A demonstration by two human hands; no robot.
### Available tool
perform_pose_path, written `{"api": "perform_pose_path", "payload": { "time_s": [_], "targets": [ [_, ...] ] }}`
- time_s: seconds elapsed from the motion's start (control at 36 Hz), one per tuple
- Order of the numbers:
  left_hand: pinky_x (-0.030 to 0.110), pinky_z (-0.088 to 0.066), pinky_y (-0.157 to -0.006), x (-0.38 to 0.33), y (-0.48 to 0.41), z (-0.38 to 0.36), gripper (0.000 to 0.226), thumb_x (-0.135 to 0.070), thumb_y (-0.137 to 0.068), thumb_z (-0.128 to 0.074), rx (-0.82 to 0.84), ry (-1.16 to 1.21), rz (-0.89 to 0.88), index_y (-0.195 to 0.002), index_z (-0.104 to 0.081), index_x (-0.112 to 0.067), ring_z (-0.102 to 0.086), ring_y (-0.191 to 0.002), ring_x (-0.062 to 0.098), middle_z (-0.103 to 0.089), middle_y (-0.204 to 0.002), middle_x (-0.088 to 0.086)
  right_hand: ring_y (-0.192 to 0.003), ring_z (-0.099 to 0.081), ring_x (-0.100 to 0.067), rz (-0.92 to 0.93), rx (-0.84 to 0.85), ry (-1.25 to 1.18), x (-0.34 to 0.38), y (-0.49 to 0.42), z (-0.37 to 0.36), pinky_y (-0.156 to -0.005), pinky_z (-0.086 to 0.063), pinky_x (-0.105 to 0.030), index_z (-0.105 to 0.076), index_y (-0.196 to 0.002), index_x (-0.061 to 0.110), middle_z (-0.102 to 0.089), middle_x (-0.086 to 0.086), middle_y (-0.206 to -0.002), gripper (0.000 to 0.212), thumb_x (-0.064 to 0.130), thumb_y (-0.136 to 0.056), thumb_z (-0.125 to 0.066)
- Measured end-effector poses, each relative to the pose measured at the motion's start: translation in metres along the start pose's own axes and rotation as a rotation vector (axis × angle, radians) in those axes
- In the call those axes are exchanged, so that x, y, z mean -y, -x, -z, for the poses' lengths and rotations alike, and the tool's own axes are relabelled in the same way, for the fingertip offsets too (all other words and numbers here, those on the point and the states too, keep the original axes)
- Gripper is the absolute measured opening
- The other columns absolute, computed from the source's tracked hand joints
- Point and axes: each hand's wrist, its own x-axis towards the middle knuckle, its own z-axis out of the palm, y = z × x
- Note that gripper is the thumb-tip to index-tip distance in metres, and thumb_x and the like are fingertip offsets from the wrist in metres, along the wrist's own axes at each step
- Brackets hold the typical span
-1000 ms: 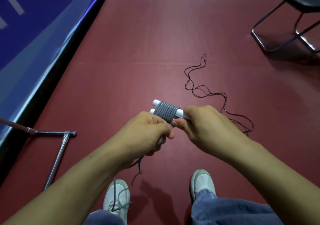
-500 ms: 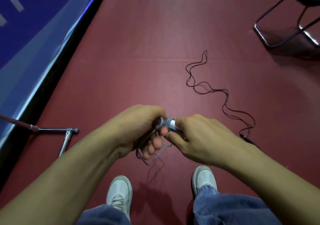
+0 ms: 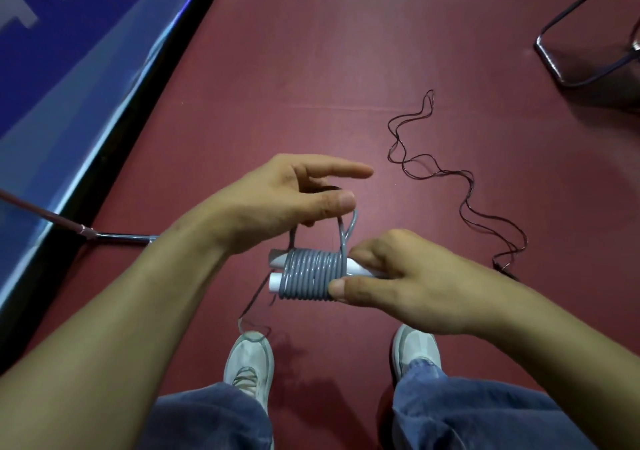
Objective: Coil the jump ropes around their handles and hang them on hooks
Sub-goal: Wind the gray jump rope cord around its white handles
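Note:
A grey jump rope (image 3: 313,274) is wound in many tight turns round its two white handles (image 3: 277,281), which lie side by side. My right hand (image 3: 391,276) grips the right end of the handles, thumb against the last turns. My left hand (image 3: 291,196) is raised above the coil and holds a loop of the grey rope that rises from the coil's right end; its index finger is stretched out. A loose grey tail hangs from the coil down toward my left shoe. A second, thin dark rope (image 3: 450,175) lies loose on the red floor to the right.
A blue padded barrier (image 3: 69,68) runs along the left. A metal stand leg (image 3: 121,238) lies on the floor at the left. A chair frame (image 3: 588,44) stands at the upper right. My two white shoes (image 3: 249,363) are at the bottom.
The left hand has lifted off the bundle and drawn a rope loop upward. The coil, hidden between the hands half a second ago, now shows more turns than a second ago.

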Motion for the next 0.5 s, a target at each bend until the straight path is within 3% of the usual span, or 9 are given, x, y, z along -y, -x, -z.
{"api": "perform_pose_path", "payload": {
  "time_s": [0.06, 0.14, 0.19, 0.25, 0.33, 0.42, 0.5],
  "targets": [
    [0.025, -0.045, -0.081, 0.000, 0.003, 0.003, 0.038, -0.030, -0.083, -0.079, 0.103, 0.005, 0.013, -0.121, -0.074, -0.030, -0.054, -0.081, 0.006, -0.062, -0.080, -0.009, -0.053, -0.026, -0.012, 0.019, -0.009, -0.011, 0.000, 0.002, 0.000, -0.053, -0.026, -0.041, -0.036, -0.065, 0.013, -0.028, 0.006, -0.059, 0.055, 0.050, -0.092, -0.066],
    [0.017, -0.047, -0.076, 0.000, 0.003, 0.004, 0.025, -0.028, -0.078, -0.077, 0.071, -0.027, 0.005, -0.100, -0.079, -0.016, -0.061, -0.078, 0.001, -0.070, -0.078, -0.008, -0.052, -0.026, -0.012, 0.046, -0.005, -0.014, 0.000, 0.006, 0.003, -0.052, -0.026, -0.040, -0.036, -0.065, 0.012, -0.029, 0.005, -0.058, 0.055, 0.049, -0.091, -0.067],
    [0.035, -0.048, -0.072, 0.002, 0.000, 0.003, 0.024, -0.040, -0.078, -0.083, 0.025, -0.114, 0.003, -0.087, -0.078, -0.018, -0.062, -0.078, 0.007, -0.073, -0.079, 0.007, -0.052, -0.026, -0.011, 0.064, -0.001, -0.023, 0.000, 0.009, 0.004, -0.051, -0.025, -0.039, -0.036, -0.065, 0.012, -0.029, 0.005, -0.058, 0.055, 0.048, -0.092, -0.067],
    [0.052, -0.048, -0.075, 0.005, -0.002, 0.001, 0.039, -0.060, -0.073, -0.077, 0.019, -0.230, 0.034, -0.082, -0.076, -0.022, -0.055, -0.074, 0.016, -0.069, -0.083, 0.021, -0.051, -0.027, -0.011, 0.090, 0.008, -0.043, 0.001, 0.010, 0.006, -0.050, -0.025, -0.039, -0.040, -0.065, 0.011, -0.030, 0.005, -0.057, 0.053, 0.045, -0.093, -0.068],
    [0.053, -0.050, -0.078, 0.008, -0.004, -0.003, 0.041, -0.070, -0.071, -0.066, 0.039, -0.282, 0.046, -0.075, -0.072, -0.030, -0.055, -0.072, 0.013, -0.067, -0.082, 0.010, -0.050, -0.029, -0.010, 0.127, 0.008, -0.060, 0.000, 0.012, 0.009, -0.049, -0.026, -0.035, -0.043, -0.064, 0.013, -0.033, 0.006, -0.055, 0.048, 0.041, -0.094, -0.069],
    [0.041, -0.048, -0.073, 0.007, -0.004, -0.005, 0.038, -0.069, -0.073, -0.067, 0.067, -0.255, -0.005, -0.068, -0.069, -0.032, -0.058, -0.077, 0.008, -0.062, -0.093, -0.006, -0.048, -0.030, -0.008, 0.157, 0.013, -0.055, -0.001, 0.015, 0.008, -0.047, -0.026, -0.032, -0.046, -0.066, 0.014, -0.034, 0.007, -0.054, 0.046, 0.043, -0.093, -0.068],
    [0.053, -0.052, -0.071, 0.010, -0.004, -0.005, 0.053, -0.075, -0.071, -0.071, 0.098, -0.172, 0.001, -0.074, -0.069, -0.022, -0.059, -0.073, 0.026, -0.066, -0.084, 0.016, -0.047, -0.030, -0.008, 0.191, -0.017, -0.045, -0.001, 0.016, 0.007, -0.046, -0.026, -0.032, -0.046, -0.065, 0.017, -0.035, 0.007, -0.053, 0.044, 0.047, -0.091, -0.066]
  ]
}}
